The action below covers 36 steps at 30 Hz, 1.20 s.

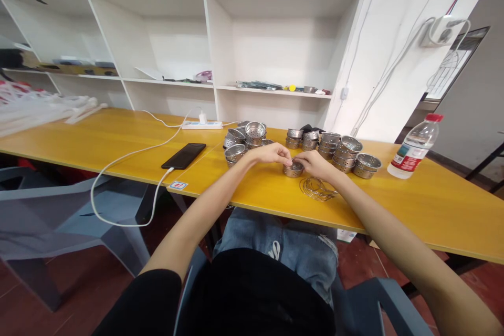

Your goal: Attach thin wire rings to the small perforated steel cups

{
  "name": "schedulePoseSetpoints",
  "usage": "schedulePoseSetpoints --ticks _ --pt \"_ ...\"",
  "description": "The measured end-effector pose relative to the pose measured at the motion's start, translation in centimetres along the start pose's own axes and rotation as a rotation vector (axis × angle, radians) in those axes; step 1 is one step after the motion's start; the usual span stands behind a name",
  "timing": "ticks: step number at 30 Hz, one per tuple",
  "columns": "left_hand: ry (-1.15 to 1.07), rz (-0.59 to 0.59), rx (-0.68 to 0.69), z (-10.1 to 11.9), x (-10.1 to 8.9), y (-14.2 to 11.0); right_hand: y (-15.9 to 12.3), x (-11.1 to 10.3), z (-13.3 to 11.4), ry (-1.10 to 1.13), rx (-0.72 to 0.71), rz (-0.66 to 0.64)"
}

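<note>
Sitting upright on the desk (378,212), the small perforated metal cup (293,171) is between the two hands, at the centre of the clock for what follows. The left grip (272,154) comes in from 10 o'clock and the right grip (316,163) from between 2 and 3. Both look narrow, fingertips gathered over the cup's rim; whether they pinch the rim itself or something thin inside it, I cannot tell.

By its look, the cup should be light and stiff, its thin wall unlikely to give under finger pressure. Bare, shiny metal may slide a little, on the fingers and on the desk alike, though the holes should add some bite. The best hold is probably thumb and forefinger across the outer wall, just below the rim, leaving the mouth free; the edge could be sharp. Breakage seems unlikely, denting less so.

At 4 o'clock, just beside the cup, lies a loose tangle of metal wire loops (317,189); these should be springy and prone to snagging, so one strand is best lifted by its outer curve. More perforated cups stand clustered at 10 o'clock (235,153) and stacked towards 2 (344,157).
</note>
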<state>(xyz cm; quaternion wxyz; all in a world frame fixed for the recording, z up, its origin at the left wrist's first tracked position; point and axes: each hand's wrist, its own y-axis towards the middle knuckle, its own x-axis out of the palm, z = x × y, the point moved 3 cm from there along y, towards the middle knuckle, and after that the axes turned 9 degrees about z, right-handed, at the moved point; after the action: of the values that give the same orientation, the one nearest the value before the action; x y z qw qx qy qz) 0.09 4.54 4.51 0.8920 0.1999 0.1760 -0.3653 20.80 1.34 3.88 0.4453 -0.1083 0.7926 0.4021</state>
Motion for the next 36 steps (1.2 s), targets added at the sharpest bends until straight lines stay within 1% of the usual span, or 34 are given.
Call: schedulePoseSetpoints --ticks 3,7,15,23,27,32,34,36 --pt "-0.027 -0.004 0.022 0.1 0.3 0.0 0.0 0.0 0.0 -0.003 0.028 0.009" --pt "-0.025 0.024 0.046 0.2 0.6 0.1 0.0 0.0 -0.2 0.016 0.041 -0.013" --pt "-0.042 0.049 0.019 -0.3 0.9 0.5 0.2 -0.1 -0.3 0.044 0.054 0.005" --pt "-0.087 0.065 -0.003 -1.0 1.2 0.7 0.2 -0.1 -0.3 0.041 0.005 0.025" --pt "-0.105 0.083 0.001 -1.2 1.3 0.8 0.2 -0.1 -0.2 0.006 0.009 0.013" --pt "-0.098 0.091 -0.012 -1.1 1.3 0.8 -0.1 0.0 -0.3 -0.032 0.040 0.032" --pt "-0.101 0.093 -0.016 -1.0 1.3 0.8 -0.3 -0.2 -0.5 -0.025 0.078 0.045" --pt "-0.100 0.093 -0.021 -1.0 1.4 0.8 -0.5 -0.5 -0.9 -0.015 0.121 0.027"
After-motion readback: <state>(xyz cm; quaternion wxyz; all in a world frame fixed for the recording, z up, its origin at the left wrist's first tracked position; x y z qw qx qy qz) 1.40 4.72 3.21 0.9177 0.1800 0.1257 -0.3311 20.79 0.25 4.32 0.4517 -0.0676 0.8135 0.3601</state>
